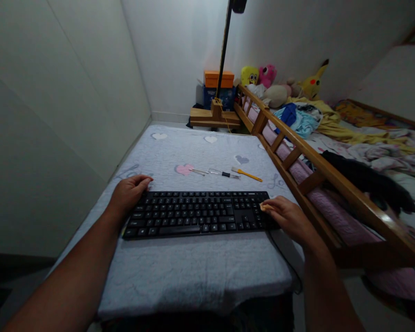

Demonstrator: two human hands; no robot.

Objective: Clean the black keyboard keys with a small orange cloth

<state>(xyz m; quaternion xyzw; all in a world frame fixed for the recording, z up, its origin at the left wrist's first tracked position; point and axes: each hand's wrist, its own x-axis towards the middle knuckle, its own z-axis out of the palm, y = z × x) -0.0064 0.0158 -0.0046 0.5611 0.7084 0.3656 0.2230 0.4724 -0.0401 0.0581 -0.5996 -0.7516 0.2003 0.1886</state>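
Observation:
A black keyboard (190,214) lies across the cloth-covered table, its cable trailing off the right end. Against its far left corner rests my left hand (129,193), fingers curled and pressed together; whether anything is in them is hidden. My right hand (287,216) is over the keyboard's right end, pinching a small tan piece (267,207), perhaps sponge or folded cloth, by the number pad. Beyond the keyboard lie thin white sticks like cotton swabs (198,172), a wire tool with a black grip (225,174) and a brush with a yellow handle (247,174).
A wooden bed rail (297,147) runs close along the table's right side, with plush toys and rumpled bedding behind it. White panels (65,115) stand on the left. A black pole on a wooden stand (214,116) and an orange box (218,79) are at the back.

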